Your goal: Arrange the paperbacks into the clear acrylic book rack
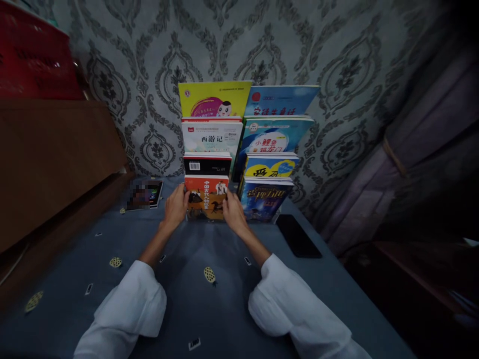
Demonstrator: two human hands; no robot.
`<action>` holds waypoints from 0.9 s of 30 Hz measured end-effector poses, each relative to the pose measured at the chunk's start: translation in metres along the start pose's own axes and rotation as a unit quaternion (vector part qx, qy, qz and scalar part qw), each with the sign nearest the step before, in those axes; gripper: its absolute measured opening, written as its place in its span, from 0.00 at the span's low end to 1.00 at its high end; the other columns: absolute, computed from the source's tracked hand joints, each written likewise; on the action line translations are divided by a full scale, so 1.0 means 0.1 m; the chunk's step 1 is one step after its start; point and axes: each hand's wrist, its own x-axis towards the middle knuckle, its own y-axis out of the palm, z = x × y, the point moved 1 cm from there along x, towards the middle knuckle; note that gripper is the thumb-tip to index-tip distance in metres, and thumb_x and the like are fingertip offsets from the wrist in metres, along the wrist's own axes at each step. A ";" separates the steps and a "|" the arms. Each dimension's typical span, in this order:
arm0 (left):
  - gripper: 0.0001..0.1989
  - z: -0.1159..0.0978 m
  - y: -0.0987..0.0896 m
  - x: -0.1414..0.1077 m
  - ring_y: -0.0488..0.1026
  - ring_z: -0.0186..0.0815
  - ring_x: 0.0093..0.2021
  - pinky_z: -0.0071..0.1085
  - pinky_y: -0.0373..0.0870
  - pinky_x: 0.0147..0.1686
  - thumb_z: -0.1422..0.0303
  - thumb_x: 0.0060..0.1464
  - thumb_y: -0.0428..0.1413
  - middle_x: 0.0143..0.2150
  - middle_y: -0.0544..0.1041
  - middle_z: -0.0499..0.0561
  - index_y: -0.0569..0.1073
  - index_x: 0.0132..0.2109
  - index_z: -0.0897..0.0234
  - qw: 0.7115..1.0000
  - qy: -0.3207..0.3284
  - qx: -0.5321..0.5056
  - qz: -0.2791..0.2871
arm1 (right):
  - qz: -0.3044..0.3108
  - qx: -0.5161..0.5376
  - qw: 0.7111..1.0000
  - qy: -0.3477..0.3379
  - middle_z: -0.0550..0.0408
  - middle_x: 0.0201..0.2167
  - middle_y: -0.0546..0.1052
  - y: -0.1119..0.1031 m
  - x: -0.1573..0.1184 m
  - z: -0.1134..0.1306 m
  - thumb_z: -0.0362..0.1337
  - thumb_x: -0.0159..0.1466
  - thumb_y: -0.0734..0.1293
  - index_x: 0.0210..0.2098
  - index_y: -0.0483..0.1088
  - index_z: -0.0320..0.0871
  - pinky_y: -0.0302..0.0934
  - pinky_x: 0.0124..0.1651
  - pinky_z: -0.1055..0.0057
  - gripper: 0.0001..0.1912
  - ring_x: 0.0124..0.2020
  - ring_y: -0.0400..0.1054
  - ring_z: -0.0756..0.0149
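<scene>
My left hand (175,205) grips the left edge of an orange-red book (207,197), and my right hand (234,210) grips its right edge. The book stands upright at the front of the left row. Right behind it is a black book with a barcode (208,165), then a pale book (212,135) and a tall yellow-green book (215,98). To the right, a second row holds a dark blue book (266,198), a yellow and blue book (270,166), a teal book (275,135) and a light blue book (282,99). My fingertips behind the cover are partly hidden.
A black flat slab (298,235), like a tablet or phone, lies right of the rows. Another book or magazine (156,194) lies flat at the left. A blue patterned cloth (179,304) covers the surface. Wooden furniture (56,159) stands left, a curtain (370,169) hangs right.
</scene>
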 end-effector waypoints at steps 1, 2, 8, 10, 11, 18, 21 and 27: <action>0.11 0.00 0.00 0.00 0.76 0.42 0.45 0.33 0.69 0.43 0.68 0.67 0.47 0.46 0.78 0.56 0.68 0.53 0.64 1.000 0.000 0.004 -0.001 | -0.004 0.004 1.000 0.002 0.36 0.47 0.72 0.01 0.00 -0.02 0.32 0.67 0.53 0.63 0.61 0.32 0.66 0.55 0.50 0.27 0.49 0.69 0.49; 0.11 -0.01 0.00 0.01 0.76 0.42 0.45 0.34 0.69 0.43 0.68 0.67 0.47 0.46 0.78 0.56 0.68 0.53 0.64 1.000 0.000 0.007 -0.001 | -0.009 0.007 1.000 0.005 0.37 0.47 0.73 0.02 0.01 -0.03 0.31 0.66 0.53 0.63 0.62 0.33 0.66 0.56 0.50 0.27 0.49 0.69 0.49; 0.09 -0.04 -0.01 0.02 0.76 0.42 0.44 0.33 0.68 0.41 0.70 0.66 0.48 0.44 0.78 0.56 0.69 0.50 0.63 1.000 -0.001 0.016 -0.004 | -0.024 0.020 1.000 0.002 0.40 0.46 0.73 0.05 0.01 -0.07 0.30 0.65 0.55 0.62 0.64 0.37 0.66 0.56 0.50 0.27 0.49 0.69 0.50; 0.09 -0.05 -0.01 0.02 0.76 0.42 0.44 0.33 0.68 0.40 0.70 0.66 0.48 0.45 0.78 0.56 0.69 0.50 0.63 1.000 -0.010 0.023 -0.004 | -0.019 0.021 1.000 0.001 0.39 0.45 0.73 0.05 0.01 -0.07 0.29 0.65 0.55 0.63 0.63 0.36 0.67 0.55 0.51 0.27 0.47 0.69 0.51; 0.09 -0.06 -0.01 0.02 0.76 0.42 0.44 0.33 0.68 0.40 0.70 0.67 0.48 0.45 0.78 0.56 0.69 0.50 0.63 1.000 -0.014 0.027 -0.003 | -0.018 0.022 1.000 0.000 0.40 0.45 0.73 0.05 0.01 -0.06 0.29 0.64 0.55 0.63 0.63 0.35 0.67 0.55 0.52 0.28 0.47 0.69 0.51; 0.10 -0.12 -0.01 -0.01 0.76 0.43 0.47 0.33 0.69 0.42 0.70 0.68 0.46 0.49 0.77 0.57 0.68 0.52 0.63 0.998 -0.037 0.043 0.010 | -0.024 0.033 0.999 0.005 0.41 0.46 0.73 0.06 0.01 -0.09 0.30 0.64 0.56 0.63 0.63 0.38 0.66 0.56 0.52 0.28 0.49 0.69 0.51; 0.10 -0.13 0.00 -0.01 0.76 0.43 0.47 0.34 0.69 0.43 0.70 0.68 0.46 0.50 0.77 0.58 0.68 0.53 0.64 0.998 -0.044 0.049 0.014 | -0.025 0.034 0.999 0.008 0.39 0.48 0.73 0.07 0.01 -0.10 0.30 0.64 0.56 0.63 0.63 0.37 0.64 0.58 0.51 0.28 0.51 0.69 0.51; 0.12 -0.13 0.01 -0.02 0.76 0.43 0.47 0.34 0.69 0.43 0.70 0.68 0.45 0.50 0.77 0.58 0.67 0.54 0.64 0.999 -0.037 0.039 0.010 | -0.028 0.035 0.999 0.007 0.38 0.50 0.73 0.07 0.00 -0.09 0.29 0.64 0.55 0.63 0.62 0.37 0.65 0.58 0.50 0.29 0.51 0.68 0.50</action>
